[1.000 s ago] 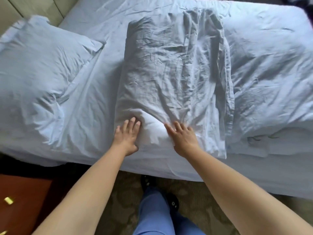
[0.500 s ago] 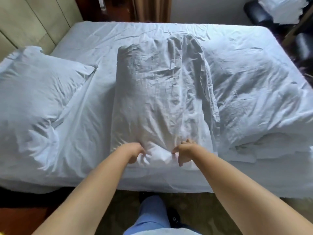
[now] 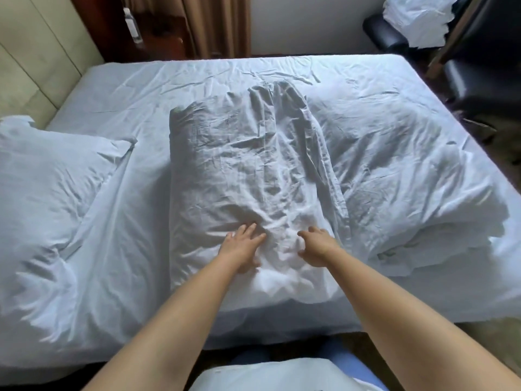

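Note:
A pillow in a crumpled white pillowcase (image 3: 242, 170) lies lengthwise in the middle of the bed (image 3: 135, 88), its near end at the bed's front edge. My left hand (image 3: 242, 246) lies flat on the near part of the pillow with straight, spread fingers. My right hand (image 3: 318, 245) rests beside it on the same pillow, fingers spread and slightly bent, holding nothing. Loose pillowcase fabric bunches between and in front of both hands.
A second white pillow (image 3: 48, 176) lies at the left by the padded headboard (image 3: 36, 57). A folded white duvet (image 3: 423, 193) is heaped at the right. Dark chairs (image 3: 479, 69) with white linen stand beyond the bed's right corner. A brown curtain (image 3: 217, 24) hangs behind.
Both hands uncurled from the pillowcase's near end and moved forward onto the pillow top, now lying flat. The view has lifted, showing more of the room.

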Available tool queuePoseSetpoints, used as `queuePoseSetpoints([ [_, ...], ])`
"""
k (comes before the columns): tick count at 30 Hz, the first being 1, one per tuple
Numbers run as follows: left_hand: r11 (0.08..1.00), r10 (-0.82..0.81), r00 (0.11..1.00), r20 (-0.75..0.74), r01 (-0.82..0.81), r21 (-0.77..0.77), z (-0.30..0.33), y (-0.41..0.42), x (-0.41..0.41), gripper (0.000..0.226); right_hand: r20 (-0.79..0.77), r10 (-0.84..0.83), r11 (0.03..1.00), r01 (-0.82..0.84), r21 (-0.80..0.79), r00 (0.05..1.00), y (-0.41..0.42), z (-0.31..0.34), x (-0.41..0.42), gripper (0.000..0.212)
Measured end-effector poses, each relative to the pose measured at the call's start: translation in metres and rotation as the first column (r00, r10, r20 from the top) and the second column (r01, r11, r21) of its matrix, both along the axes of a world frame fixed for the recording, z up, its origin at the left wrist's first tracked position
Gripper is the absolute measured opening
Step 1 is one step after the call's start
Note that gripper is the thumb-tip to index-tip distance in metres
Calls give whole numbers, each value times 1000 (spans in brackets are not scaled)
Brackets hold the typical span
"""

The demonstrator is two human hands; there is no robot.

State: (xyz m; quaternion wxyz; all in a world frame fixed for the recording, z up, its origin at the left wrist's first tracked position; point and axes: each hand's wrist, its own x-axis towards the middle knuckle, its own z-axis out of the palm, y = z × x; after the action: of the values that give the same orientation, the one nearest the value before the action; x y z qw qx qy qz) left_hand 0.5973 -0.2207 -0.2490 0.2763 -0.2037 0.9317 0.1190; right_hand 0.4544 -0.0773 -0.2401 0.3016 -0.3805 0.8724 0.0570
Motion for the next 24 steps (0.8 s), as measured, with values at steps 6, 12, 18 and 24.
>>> queuePoseSetpoints([
  [6,997,59,998,22,-59,46,-11,28,-35,88,68,-282,955,286,-76,957,15,-19,-34,85],
  [12,980,197,979,52,-198,22,-25,48,-60,93,406,-553,752,645,-133,728,8,-45,-73,116],
  [18,945,327,944,53,-327,9,-26,66,-72,104,622,-372,713,641,-284,689,-39,-35,-83,66],
  [24,918,368,919,-142,-384,-102,-9,65,-107,111,487,-133,684,435,-585,863,-53,19,-121,62],
])
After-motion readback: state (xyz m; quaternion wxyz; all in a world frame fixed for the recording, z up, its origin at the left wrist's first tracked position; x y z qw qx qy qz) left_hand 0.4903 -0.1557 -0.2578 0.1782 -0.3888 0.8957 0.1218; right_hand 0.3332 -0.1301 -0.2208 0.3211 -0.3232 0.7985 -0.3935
